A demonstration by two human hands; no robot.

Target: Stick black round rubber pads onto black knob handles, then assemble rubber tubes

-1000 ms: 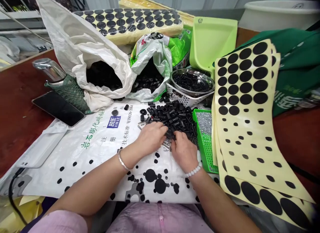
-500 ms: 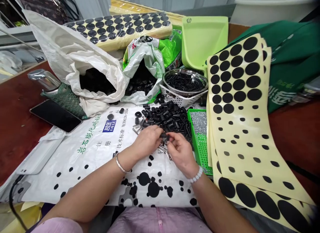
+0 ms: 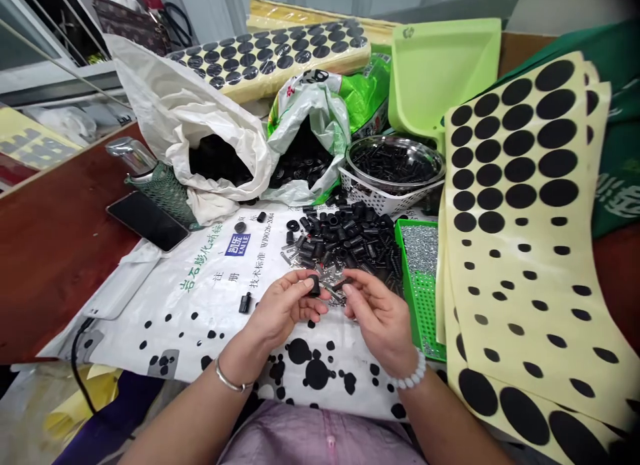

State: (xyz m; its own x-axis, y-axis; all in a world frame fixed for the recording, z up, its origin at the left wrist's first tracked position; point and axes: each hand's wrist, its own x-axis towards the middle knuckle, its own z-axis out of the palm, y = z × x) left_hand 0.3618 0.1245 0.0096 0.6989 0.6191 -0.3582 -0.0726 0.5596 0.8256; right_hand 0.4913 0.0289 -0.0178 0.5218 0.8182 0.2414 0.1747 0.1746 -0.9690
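Between the thumb and fingers of my left hand point(image 3: 290, 300) is a short black plastic sleeve point(image 3: 314, 285). My right hand point(image 3: 377, 312) pinches a small dark piece point(image 3: 342, 283), too small to name, just to the right of it. The two hands are close but apart. Right behind them lies a pile of black plastic parts point(image 3: 355, 235), with loose metal strips point(image 3: 327, 286) at its near edge. To the left of my left hand a single black fitting point(image 3: 245, 303) rests on the white printed sack point(image 3: 200, 318).
A green basket point(image 3: 423, 318) of small metal pieces stands right of the pile. Behind are a steel bowl point(image 3: 395, 162) of black parts and two open bags. Sheets of black round stickers point(image 3: 520, 142) lie at right, a phone point(image 3: 147, 220) at left.
My left hand has turned palm-up and drawn back from the pile, showing the black sleeve in it. My right hand has shifted slightly. The camera view has swung left.
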